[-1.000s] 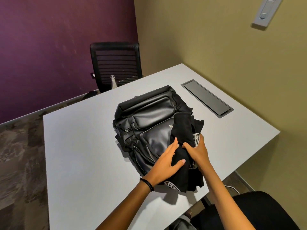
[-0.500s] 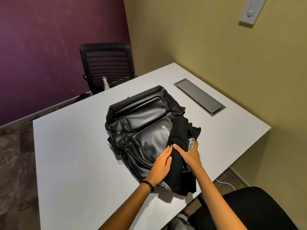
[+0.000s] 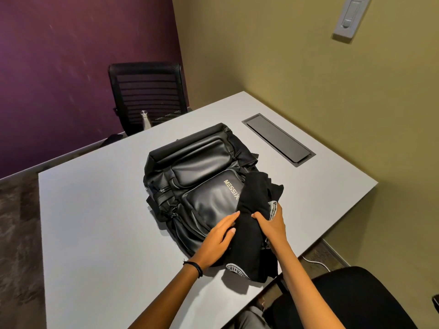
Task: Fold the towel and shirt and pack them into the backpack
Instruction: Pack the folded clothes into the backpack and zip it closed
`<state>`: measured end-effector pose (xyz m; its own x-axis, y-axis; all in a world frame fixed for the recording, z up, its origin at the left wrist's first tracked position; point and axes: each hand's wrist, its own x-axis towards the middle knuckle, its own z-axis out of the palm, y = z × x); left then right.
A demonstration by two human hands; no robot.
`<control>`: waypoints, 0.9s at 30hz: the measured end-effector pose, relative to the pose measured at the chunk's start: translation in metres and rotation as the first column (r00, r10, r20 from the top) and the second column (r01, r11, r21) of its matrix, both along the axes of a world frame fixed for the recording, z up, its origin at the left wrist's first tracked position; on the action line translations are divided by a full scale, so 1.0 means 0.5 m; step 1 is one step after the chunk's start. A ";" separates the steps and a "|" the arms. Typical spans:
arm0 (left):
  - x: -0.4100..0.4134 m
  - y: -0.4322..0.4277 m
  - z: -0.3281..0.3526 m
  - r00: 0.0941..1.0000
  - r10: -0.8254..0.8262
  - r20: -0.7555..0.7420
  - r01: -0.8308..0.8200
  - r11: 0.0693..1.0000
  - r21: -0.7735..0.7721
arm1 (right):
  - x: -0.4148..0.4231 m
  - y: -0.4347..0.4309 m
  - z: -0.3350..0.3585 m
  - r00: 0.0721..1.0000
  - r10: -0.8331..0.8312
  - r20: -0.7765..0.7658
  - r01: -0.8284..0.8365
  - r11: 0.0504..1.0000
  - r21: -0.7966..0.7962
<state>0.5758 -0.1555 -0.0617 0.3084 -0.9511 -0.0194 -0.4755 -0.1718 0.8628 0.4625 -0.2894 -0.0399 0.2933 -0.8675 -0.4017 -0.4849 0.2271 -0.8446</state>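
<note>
A black backpack (image 3: 202, 176) lies flat on the white table (image 3: 95, 222), front pocket up, with pale lettering on it. A bunched black garment (image 3: 251, 210) with a white printed band drapes over the backpack's near right corner and hangs toward the table's near edge. My left hand (image 3: 217, 241) rests flat, fingers straight, on the backpack against the garment's left side. My right hand (image 3: 272, 222) grips the garment from the right, thumb over the dark cloth. No towel can be told apart from the garment.
A grey cable hatch (image 3: 278, 138) is set into the table at the right. A black mesh chair (image 3: 147, 96) stands at the far end with a metal bottle (image 3: 145, 118) in front of it. A black seat (image 3: 351, 298) is at lower right.
Both hands stay on the garment at the backpack's corner and have drawn back slightly toward me. The view has drifted to the right.
</note>
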 end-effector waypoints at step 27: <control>0.033 -0.098 -0.103 0.418 -0.281 0.864 0.058 0.957 0.284 | -0.131 -0.106 0.094 0.983 -0.184 -0.028 0.167 0.937 -0.308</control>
<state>0.5925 -0.2044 -0.1132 0.0908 -0.9958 -0.0114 -0.9909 -0.0892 -0.1003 0.3969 -0.3423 0.0070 0.1103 -0.9863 -0.1227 -0.5089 0.0500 -0.8594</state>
